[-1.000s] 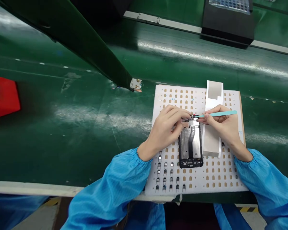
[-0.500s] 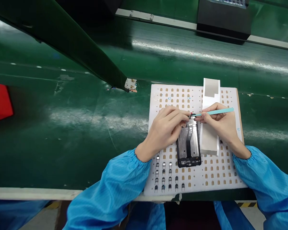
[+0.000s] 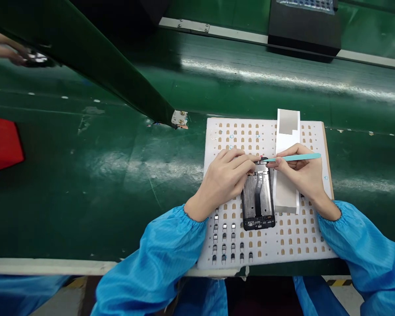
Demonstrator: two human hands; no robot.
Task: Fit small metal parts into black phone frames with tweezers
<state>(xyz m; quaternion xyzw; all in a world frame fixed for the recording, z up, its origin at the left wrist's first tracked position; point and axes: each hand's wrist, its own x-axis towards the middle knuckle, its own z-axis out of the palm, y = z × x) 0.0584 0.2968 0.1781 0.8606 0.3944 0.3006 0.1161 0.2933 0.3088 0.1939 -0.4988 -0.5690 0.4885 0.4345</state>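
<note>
An opened phone (image 3: pixel 263 197) with its inner metal plate and a dark flex cable showing lies on a white foam tray (image 3: pixel 270 245). My left hand (image 3: pixel 224 177) holds the phone's upper left side, its curled fingers covering that corner. In my right hand (image 3: pixel 298 169), pinched between thumb and fingers, is a pair of turquoise tweezers (image 3: pixel 299 157). Their tip points left and reaches the top end of the phone; what it touches is too small to make out. Under the right hand lies a white strip with grey adhesive patches (image 3: pixel 289 120).
Several small metal-and-black parts (image 3: pixel 224 247) sit in slots at the tray's lower left. A green post (image 3: pixel 128 74) slants across the left, near a red box (image 3: pixel 3 142). Another person's hand (image 3: pixel 3 46) holds a dark object at upper left. A black block (image 3: pixel 303 33) stands behind.
The tweezers lie a little more level, their tip still at the phone's top end. Another person's hand with a dark object has come into view at upper left. The view has shifted slightly.
</note>
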